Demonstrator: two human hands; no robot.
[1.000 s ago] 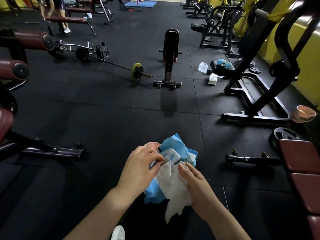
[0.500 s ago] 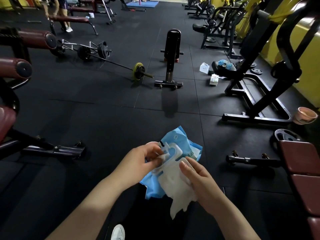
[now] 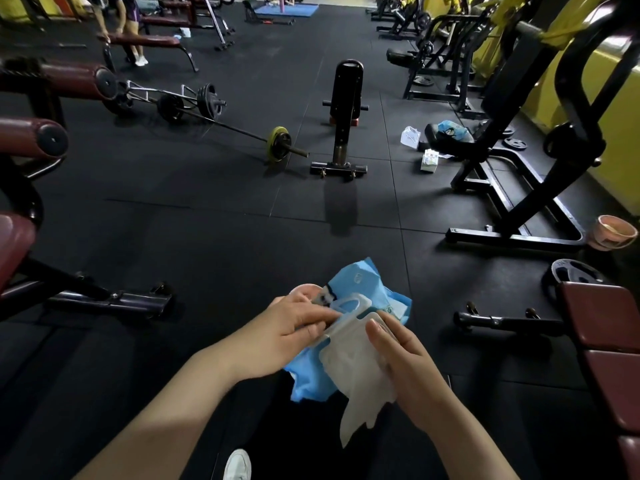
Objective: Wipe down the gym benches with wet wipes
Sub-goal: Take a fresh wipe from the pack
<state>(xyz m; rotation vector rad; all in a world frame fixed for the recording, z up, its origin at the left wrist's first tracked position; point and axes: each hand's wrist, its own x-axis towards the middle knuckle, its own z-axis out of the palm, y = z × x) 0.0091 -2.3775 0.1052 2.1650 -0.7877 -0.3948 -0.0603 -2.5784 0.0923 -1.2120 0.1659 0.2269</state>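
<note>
I see my left hand (image 3: 294, 336) curled around the blue wet wipes pack (image 3: 367, 299), fingers pinching at its white plastic lid (image 3: 346, 315). My right hand (image 3: 408, 362) grips a white wipe (image 3: 360, 386) that hangs down from the pack, thumb pressed on it. Both sit low in the middle of my view above the black floor (image 3: 207, 237); a maroon bench (image 3: 609, 334) stands at my right.

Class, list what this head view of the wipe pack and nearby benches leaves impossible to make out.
- Wipe pack: label hidden by the left hand and the lid; print too small.
- Wet wipe: upper edge covered by the right hand.
- Maroon bench: cut off by the right edge.
- Far bench: too small for detail.
</note>
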